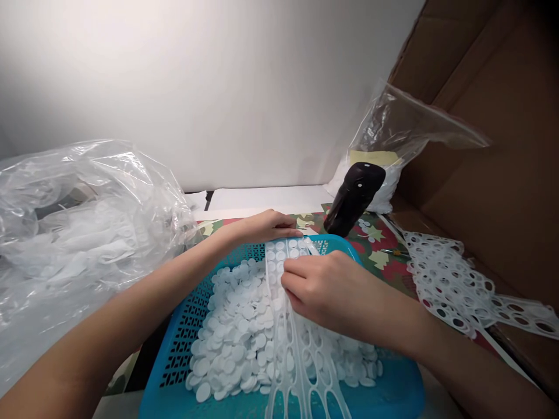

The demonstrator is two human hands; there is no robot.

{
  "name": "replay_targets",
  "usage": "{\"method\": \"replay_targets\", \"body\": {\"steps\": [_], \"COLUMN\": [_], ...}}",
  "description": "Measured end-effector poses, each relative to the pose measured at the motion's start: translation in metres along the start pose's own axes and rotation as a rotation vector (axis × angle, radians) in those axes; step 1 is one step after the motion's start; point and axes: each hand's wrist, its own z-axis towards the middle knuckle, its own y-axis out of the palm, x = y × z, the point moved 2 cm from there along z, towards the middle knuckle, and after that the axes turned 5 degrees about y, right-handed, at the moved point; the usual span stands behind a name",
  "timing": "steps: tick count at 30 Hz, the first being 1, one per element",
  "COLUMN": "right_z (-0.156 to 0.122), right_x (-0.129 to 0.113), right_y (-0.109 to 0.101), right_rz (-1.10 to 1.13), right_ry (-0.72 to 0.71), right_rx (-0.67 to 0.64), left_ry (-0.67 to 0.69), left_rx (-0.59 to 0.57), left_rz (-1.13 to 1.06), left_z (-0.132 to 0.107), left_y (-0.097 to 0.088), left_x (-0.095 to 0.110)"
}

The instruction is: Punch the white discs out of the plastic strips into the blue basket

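My left hand [275, 225] rests at the far rim of a blue plastic basket [174, 343], its fingers closed on the top end of a white sheet of round discs [279, 252]. Lower on that sheet, my right hand [317, 288] pinches with its fingers pressed together. Below it the sheet hangs as a stretched lattice with open holes [301, 361], reaching the near side of the basket. Many loose white discs [240, 331] fill the basket under the sheet. My right fingertips partly hide what they grip.
A large clear plastic bag [100, 227] with white pieces lies at the left. Behind the basket stand a black object [356, 198] and a clear bag of white material [388, 180]. Empty white lattices [449, 279] are heaped at the right, beside a cardboard box [489, 192].
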Motion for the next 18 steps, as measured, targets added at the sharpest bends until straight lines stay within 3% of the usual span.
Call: {"method": "replay_targets", "body": {"steps": [4, 7, 12, 18], "right_z": [0.006, 0.005, -0.002, -0.002], "right_x": [0.019, 0.027, 0.015, -0.008], "right_y": [0.003, -0.002, -0.013, -0.009], "right_rz": [-0.122, -0.067, 0.193, 0.212], "right_ry": [0.147, 0.194, 0.024, -0.102], "right_rx": [0.071, 0.07, -0.067, -0.107], "left_ry": [0.014, 0.009, -0.012, 0.003], "left_rx": [-0.004, -0.004, 0.003, -0.005], "left_rz": [0.003, -0.001, -0.009, -0.013], "left_z": [0.0, 0.0, 0.0, 0.0], "left_y": [0.0, 0.0, 0.0, -0.001], "left_x": [-0.001, -0.001, 0.0, 0.0]}}
